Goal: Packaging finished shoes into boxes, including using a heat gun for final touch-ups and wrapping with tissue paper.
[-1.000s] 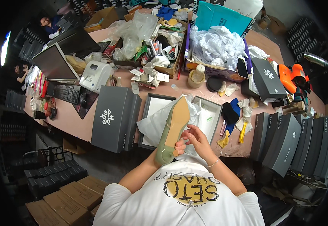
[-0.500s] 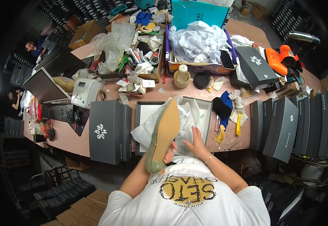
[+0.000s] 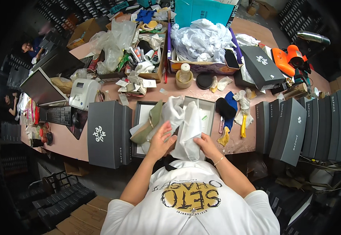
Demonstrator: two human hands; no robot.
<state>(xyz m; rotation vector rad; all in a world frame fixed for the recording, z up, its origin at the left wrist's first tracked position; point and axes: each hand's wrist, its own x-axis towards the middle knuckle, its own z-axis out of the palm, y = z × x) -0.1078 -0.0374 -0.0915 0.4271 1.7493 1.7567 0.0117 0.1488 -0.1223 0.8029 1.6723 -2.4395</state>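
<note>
We have a pale green, glossy shoe (image 3: 147, 127) leaning over the left-hand one of two open grey cardboard trays (image 3: 208, 105) with pale insides, in the centre of the frame. Our left hand (image 3: 161, 141) is open, its fingers parted, just beside the shoe's right side. Our right hand (image 3: 207, 147) grips the edge of a thin, white, translucent wrapping (image 3: 190, 131), which hangs across the middle of both trays and hides part of their insides from us.

On the pinkish tabletop (image 3: 70, 144) we are hemmed in by dark grey shoe boxes: an upright pair (image 3: 104, 135) just left of the trays and a leaning row (image 3: 290, 131) at the right of the frame. Between the trays and that row lie a black and blue cloth (image 3: 227, 109) and a yellow-handled tool (image 3: 243, 126). Beyond the trays, toward the top of the frame, we see a clear bottle in a beige cup (image 3: 184, 79), a flat black round thing (image 3: 205, 81), and a purple-edged carton (image 3: 198, 67) heaped with crumpled white paper (image 3: 201, 41). At upper left stand a white boxy machine (image 3: 83, 94) and a dark flat monitor (image 3: 43, 87).
</note>
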